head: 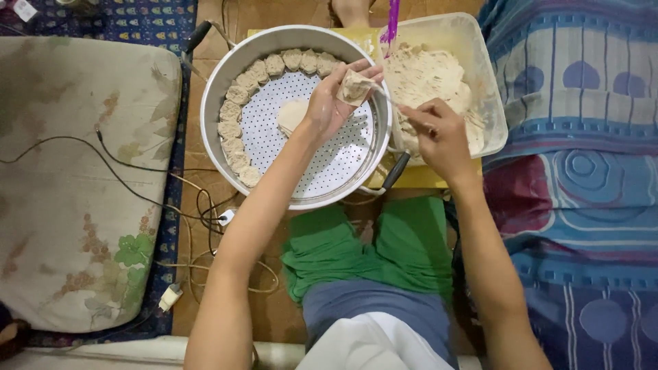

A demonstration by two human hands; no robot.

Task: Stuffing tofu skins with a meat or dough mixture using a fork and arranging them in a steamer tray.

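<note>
The left hand (332, 103) cups a filled dumpling wrapper (356, 88) over the steamer tray (301, 151); at three o'clock, the right hand (439, 137) pinches a utensil (394, 103).

purple utensil (392, 20) cut off by top edge

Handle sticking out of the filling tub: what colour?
Purple handle, standing in the clear plastic tub of pale filling; head view, top centre.

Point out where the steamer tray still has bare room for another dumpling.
The perforated steamer tray is bare across its middle and lower right, inside the arc of dumplings lining the left and top rim. A lone wrapper lies near the centre. The top right is crowded: the left hand holds a dumpling there, beside the right hand at the filling tub.
</note>
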